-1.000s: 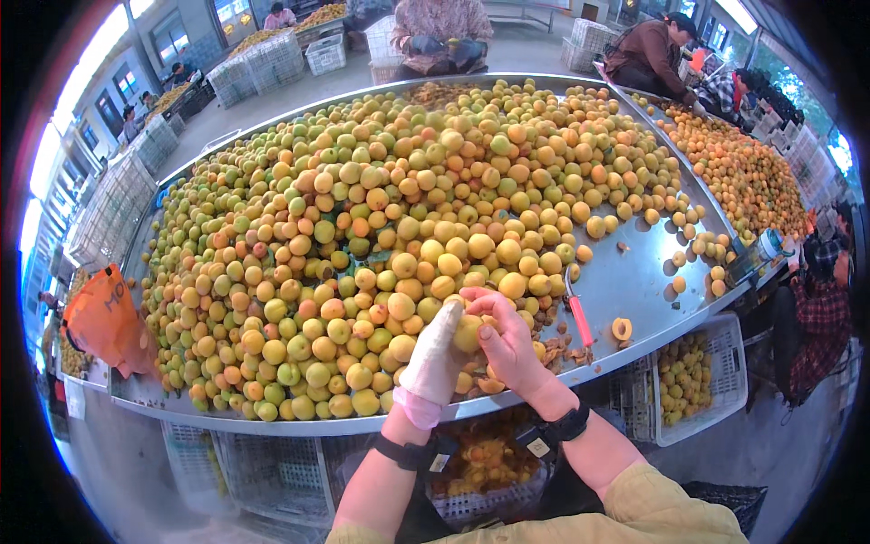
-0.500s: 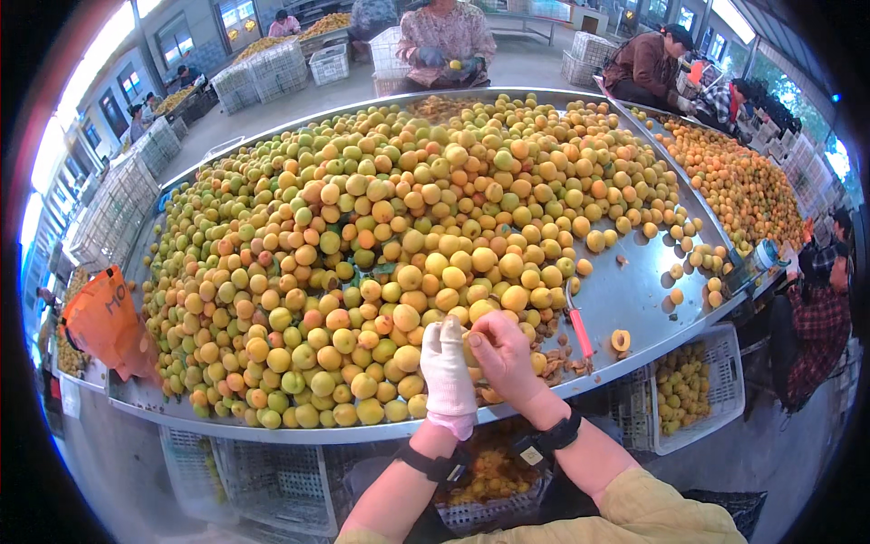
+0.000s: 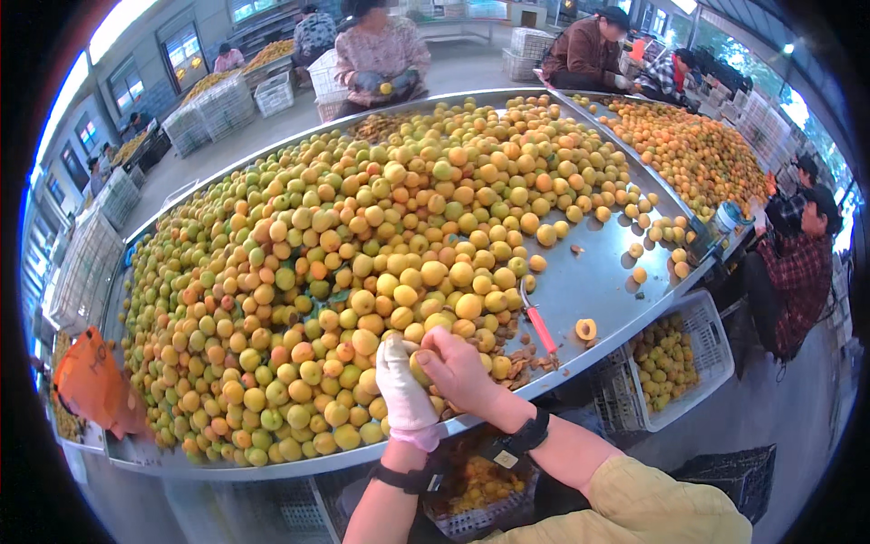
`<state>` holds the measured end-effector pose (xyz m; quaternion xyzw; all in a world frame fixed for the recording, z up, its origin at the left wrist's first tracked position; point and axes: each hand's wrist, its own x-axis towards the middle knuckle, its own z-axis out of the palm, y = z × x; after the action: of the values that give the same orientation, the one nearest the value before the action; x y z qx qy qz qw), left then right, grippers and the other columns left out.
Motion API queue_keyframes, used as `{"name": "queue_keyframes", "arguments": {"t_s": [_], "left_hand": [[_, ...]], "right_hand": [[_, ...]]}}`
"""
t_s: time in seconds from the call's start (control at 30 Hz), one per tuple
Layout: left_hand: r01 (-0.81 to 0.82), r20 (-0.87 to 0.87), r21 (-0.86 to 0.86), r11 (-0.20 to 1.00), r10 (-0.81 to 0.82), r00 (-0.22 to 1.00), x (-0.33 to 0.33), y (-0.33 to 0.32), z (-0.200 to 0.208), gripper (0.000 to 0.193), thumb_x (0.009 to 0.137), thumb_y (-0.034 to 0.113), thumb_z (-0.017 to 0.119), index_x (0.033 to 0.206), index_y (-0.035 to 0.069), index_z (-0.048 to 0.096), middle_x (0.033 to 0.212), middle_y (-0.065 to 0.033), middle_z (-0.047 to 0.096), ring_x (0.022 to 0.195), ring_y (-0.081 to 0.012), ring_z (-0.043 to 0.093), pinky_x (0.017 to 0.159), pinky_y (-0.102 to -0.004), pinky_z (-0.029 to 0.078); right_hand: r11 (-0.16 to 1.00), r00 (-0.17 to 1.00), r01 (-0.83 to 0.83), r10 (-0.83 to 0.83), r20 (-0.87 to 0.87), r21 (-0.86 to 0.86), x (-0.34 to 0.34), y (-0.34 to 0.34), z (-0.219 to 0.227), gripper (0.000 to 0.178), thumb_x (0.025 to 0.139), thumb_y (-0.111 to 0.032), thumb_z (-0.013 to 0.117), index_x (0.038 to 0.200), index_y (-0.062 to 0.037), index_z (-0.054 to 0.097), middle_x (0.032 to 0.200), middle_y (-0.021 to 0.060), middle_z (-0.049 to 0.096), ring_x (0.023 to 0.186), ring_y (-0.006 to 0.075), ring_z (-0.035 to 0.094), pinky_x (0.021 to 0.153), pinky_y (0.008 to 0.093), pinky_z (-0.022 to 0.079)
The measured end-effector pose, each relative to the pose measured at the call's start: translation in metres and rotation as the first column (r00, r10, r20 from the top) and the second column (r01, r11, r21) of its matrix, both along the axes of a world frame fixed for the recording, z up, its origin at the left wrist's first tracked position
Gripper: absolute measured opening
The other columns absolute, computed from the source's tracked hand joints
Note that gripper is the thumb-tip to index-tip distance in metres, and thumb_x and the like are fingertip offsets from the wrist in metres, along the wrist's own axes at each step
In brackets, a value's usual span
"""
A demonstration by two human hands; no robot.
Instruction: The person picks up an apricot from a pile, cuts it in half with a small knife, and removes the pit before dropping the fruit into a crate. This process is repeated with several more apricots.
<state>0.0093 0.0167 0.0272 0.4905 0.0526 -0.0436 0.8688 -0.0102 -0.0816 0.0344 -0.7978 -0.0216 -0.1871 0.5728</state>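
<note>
My left hand [image 3: 404,395], in a white knit glove, is closed round a yellow apricot [image 3: 420,370] at the table's near edge. Bare, my right hand [image 3: 462,370] presses against the same fruit from the right, its fingers bent and the thumb on top; whether the fruit is cut is hidden. Just beyond both hands spreads a big heap of yellow, green and orange apricots [image 3: 362,263]. To the right lies a hooked knife with a red handle [image 3: 542,330], blade pointing away. A halved apricot [image 3: 586,329] rests beside it, and brown pits [image 3: 520,363] are scattered nearer my right hand.
A metal table [image 3: 598,272] bears the heap. Below its edge are a white crate of apricots [image 3: 716,363] and a crate of orange pieces [image 3: 485,510]. An orange bag [image 3: 95,381] hangs at the left. Across the table a person [image 3: 381,59] holds a fruit; others sit at the right.
The whole view has swung to the right, so the table and hands appear farther left. My hands stay together, and the apricot between them now shows more.
</note>
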Motion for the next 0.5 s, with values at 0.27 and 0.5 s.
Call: {"name": "queue_keyframes", "arguments": {"t_s": [0.27, 0.5], "left_hand": [[-0.085, -0.039, -0.016, 0.996, 0.084, 0.996, 0.003, -0.01, 0.001, 0.017, 0.098, 0.022, 0.054, 0.094, 0.006, 0.055, 0.085, 0.0012, 0.053, 0.079, -0.0081, 0.049, 0.069, -0.0248, 0.044], [-0.065, -0.065, -0.025, 0.998, 0.064, 0.996, 0.004, -0.01, -0.002, 0.014, 0.098, 0.019, 0.054, 0.093, 0.006, 0.055, 0.082, 0.001, 0.053, 0.074, -0.0078, 0.05, 0.064, -0.0229, 0.043]], "right_hand": [[0.996, 0.998, -0.023, 0.018, -0.056, -0.087, -0.004, -0.007, 0.006, 0.044, 0.092, -0.048, 0.058, 0.093, -0.0044, 0.053, 0.067, 0.0166, 0.057, 0.064, 0.0373, 0.06, 0.055, 0.0411, 0.046], [0.989, 0.999, -0.004, -0.001, -0.036, -0.145, -0.003, -0.006, 0.001, 0.044, 0.091, -0.047, 0.059, 0.092, -0.0039, 0.053, 0.07, 0.0186, 0.059, 0.068, 0.0388, 0.061, 0.057, 0.0423, 0.047]]}}
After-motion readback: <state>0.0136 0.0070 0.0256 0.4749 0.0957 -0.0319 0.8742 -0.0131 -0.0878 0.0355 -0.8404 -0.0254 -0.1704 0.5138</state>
